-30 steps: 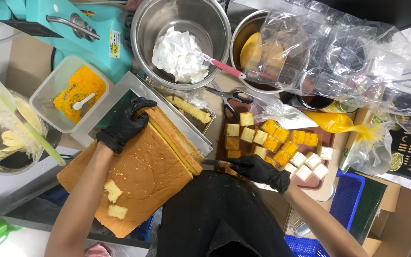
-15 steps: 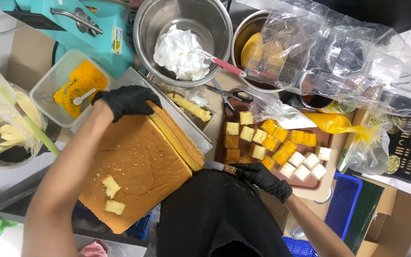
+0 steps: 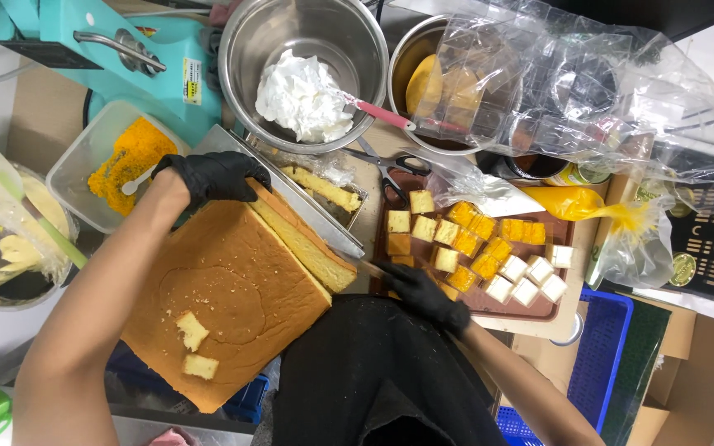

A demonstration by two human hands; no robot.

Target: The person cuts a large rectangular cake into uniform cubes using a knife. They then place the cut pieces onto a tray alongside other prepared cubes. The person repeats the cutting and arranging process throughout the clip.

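A big square golden sponge cake (image 3: 225, 297) lies tilted in front of me, with a cut strip (image 3: 307, 244) still leaning on its right edge. My left hand (image 3: 216, 175), in a black glove, grips the cake's far corner. My right hand (image 3: 423, 296), also gloved, is closed on a knife handle (image 3: 371, 268) at the strip's near end; the blade is mostly hidden along the cake's edge. Two small cake scraps (image 3: 192, 347) rest on top of the cake. Right of my hand, a brown board (image 3: 539, 310) holds several white and yellow cake cubes (image 3: 473, 248).
A metal tray (image 3: 316, 216) with cake offcuts lies beside the cake. Behind it stand a steel bowl (image 3: 245, 49) of white cream with a pink spatula (image 3: 382, 113), scissors (image 3: 390, 169), a yellow piping bag (image 3: 580, 202), a tub of orange crumbs (image 3: 130, 157), a teal machine (image 3: 84, 49) and a blue crate (image 3: 601, 363).
My left hand slid from the cake's top to its far corner, and the cake turned and shifted toward me. My right hand stayed at the strip's near end.
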